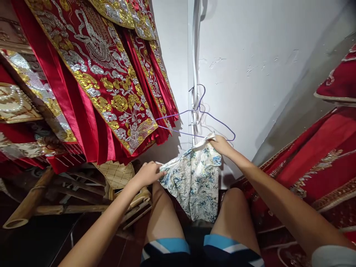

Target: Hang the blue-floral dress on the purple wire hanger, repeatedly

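Observation:
A white garment with a blue and green leafy print [197,181] hangs between both hands, above the person's knees. My left hand [150,172] grips its left edge, thumb and fingers pressed on the cloth. At the upper right corner, near the collar, my right hand [218,144] is closed on the fabric, its fingertips partly hidden. Just above the garment, a purple wire hanger [214,116] hangs by its hook from a white strap or cord [194,66] against the wall. The hanger's left end passes by the red embroidered cloth.
Red costumes with gold and silver embroidery [119,100] hang at the left. Below them stand a bamboo frame [41,196] and a cream quilted item [115,174]. More red embroidered garments [314,170] are at the right. A white wall [250,55] lies ahead.

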{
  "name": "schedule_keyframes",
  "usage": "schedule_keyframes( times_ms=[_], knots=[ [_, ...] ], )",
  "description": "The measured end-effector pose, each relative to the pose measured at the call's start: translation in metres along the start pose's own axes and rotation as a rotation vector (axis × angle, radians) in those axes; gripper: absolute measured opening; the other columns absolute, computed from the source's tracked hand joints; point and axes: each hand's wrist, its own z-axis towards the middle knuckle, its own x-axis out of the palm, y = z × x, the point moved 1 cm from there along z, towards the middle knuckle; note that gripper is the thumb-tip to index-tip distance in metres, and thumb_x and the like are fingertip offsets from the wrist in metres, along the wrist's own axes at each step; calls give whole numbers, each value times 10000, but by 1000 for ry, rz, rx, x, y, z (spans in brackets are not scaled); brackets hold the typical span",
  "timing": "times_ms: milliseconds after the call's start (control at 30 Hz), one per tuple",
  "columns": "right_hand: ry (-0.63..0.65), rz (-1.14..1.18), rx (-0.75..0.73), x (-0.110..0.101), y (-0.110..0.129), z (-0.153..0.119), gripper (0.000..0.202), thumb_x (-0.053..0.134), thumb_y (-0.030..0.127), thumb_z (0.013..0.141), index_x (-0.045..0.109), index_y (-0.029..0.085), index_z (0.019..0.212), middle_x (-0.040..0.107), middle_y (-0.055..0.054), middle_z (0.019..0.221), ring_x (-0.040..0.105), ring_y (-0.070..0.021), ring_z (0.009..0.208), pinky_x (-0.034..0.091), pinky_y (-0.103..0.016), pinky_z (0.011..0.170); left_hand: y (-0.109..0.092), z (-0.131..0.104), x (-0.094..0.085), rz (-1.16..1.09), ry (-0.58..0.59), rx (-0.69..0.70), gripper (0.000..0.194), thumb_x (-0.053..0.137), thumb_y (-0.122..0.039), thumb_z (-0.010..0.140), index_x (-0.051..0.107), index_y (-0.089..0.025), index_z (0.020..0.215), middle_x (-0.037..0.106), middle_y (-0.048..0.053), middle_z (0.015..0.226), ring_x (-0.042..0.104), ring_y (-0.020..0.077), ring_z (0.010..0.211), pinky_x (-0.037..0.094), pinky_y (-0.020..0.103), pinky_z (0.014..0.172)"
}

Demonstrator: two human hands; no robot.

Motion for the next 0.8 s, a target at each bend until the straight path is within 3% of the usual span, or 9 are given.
schedule_keyframes(
  times_ms=[100,233,367,500,600,667,733,800],
  knots=[
    [-56,-92,14,-24,-2,-21,143,495,225,750,633,190,755,697,-67,803,600,-233,771,416,-298,697,-1,5,-13,57,-166,-24,329,478,-460,922,667,-191,918,694,139,943,582,334,1024,450,421,895],
    [-187,-239,28,-60,7,-37,138,473,260,717,584,193,668,624,-41,659,537,-210,667,353,-287,608,-21,22,-37,-16,-379,57,309,400,-385,950,617,-166,969,673,162,1107,555,322,1090,438,444,986],
    [-305,-284,55,-82,20,-40,174,486,314,694,474,216,552,457,7,520,435,-173,603,298,-283,571,-44,44,-53,-85,-425,88,233,421,-373,929,559,-188,897,667,133,1027,585,310,1021,454,441,937],
    [-312,-229,97,-85,28,-44,183,484,305,664,402,229,519,363,30,505,363,-140,575,260,-278,548,-50,66,-57,-138,-452,126,194,423,-371,936,497,-213,853,650,91,945,605,275,919,459,394,846],
    [-318,-220,81,-82,29,-46,161,478,303,648,416,224,521,370,31,510,369,-136,574,260,-274,543,-42,81,-53,-93,-325,59,223,477,-352,910,449,-226,728,617,67,778,594,255,771,454,369,756],
    [-316,-212,79,-78,28,-46,175,479,308,645,398,226,513,356,32,508,366,-134,574,256,-272,538,-40,86,-52,-64,-300,28,238,497,-319,892,416,-231,686,606,75,764,589,262,791,455,373,768],
    [-308,-192,100,-74,27,-46,206,487,316,650,366,231,507,334,35,505,352,-130,568,246,-271,528,-43,89,-57,-78,-401,93,194,486,-288,890,429,-223,717,625,99,870,580,280,916,450,396,859],
    [-289,-165,121,-69,27,-46,217,500,317,659,369,230,510,347,35,504,362,-129,563,249,-269,523,-51,89,-66,-170,-498,246,128,471,-287,905,485,-206,807,634,102,986,563,273,996,433,402,920]
  ],
)
